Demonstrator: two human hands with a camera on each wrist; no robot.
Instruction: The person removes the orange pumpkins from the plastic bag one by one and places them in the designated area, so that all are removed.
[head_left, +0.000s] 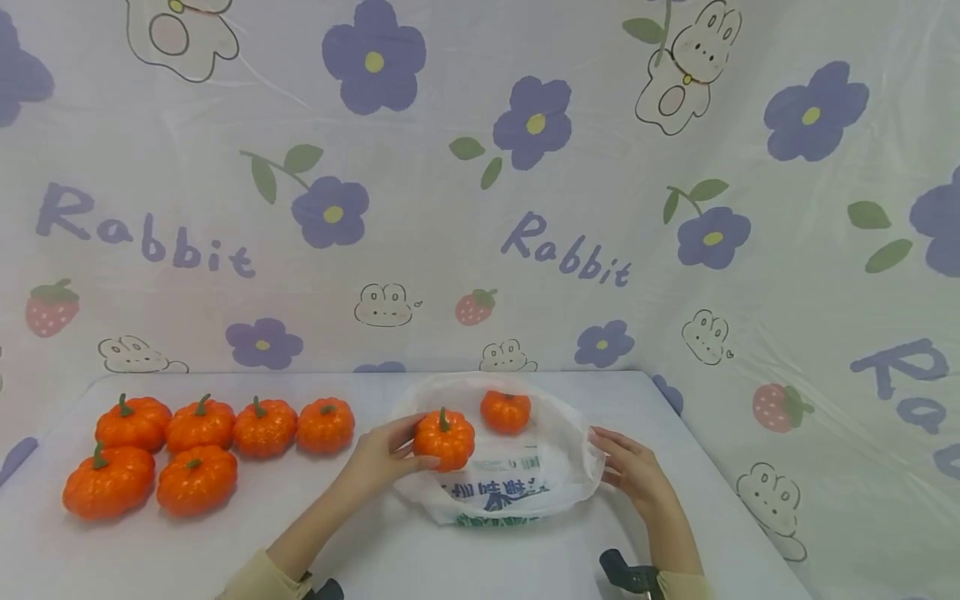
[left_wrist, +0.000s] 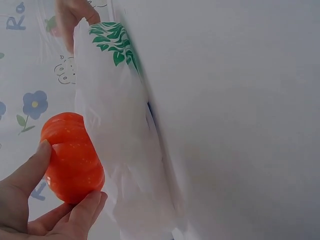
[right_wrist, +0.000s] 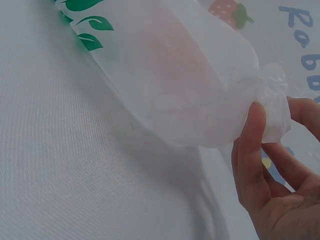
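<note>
Between thumb and fingers, my left hand (head_left: 386, 454) grips a small orange pumpkin (head_left: 445, 440) with a green stem, held at the left side of the opening of a white plastic bag (head_left: 570, 467). Another orange pumpkin (head_left: 506, 412) lies inside that bag. My right hand (head_left: 633, 468) pinches the bag's right rim, its thumb on the plastic in the right wrist view. From the left wrist camera, the held pumpkin (left_wrist: 72, 160) appears beside the bag's outer wall (left_wrist: 120, 135), which carries green leaf print. The bag's lower inside is partly hidden by its front rim.
Several more orange pumpkins (head_left: 197, 481) stand in two rows at the left of the white table (head_left: 360, 550). A curtain (head_left: 435, 250) printed with rabbits, flowers and strawberries hangs behind the table and along its right side.
</note>
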